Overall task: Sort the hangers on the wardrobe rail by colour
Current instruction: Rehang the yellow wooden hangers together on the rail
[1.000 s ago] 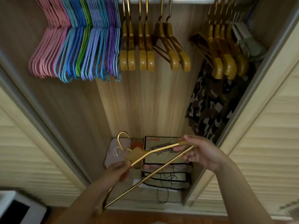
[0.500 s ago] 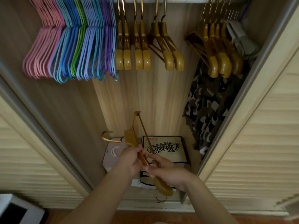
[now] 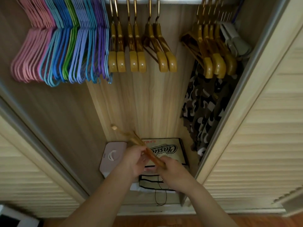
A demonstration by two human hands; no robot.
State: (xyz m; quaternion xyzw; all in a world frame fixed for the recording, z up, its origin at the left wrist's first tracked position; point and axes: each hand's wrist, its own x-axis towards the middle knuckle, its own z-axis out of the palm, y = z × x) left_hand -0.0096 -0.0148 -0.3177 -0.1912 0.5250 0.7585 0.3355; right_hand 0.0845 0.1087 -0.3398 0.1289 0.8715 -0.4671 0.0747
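Low down, left hand (image 3: 134, 159) and right hand (image 3: 172, 169) both grip blurred gold hanger (image 3: 144, 149); likely risk: hook snagging neighbours on rail (image 3: 178, 0).

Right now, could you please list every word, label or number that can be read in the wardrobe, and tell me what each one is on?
"Classic": black script, seen upside down, on the box on the wardrobe floor.
Small red print along that box's far edge: too blurred to read.
A small mark on the camouflage garment: too small to read.
Nothing else bears readable text.
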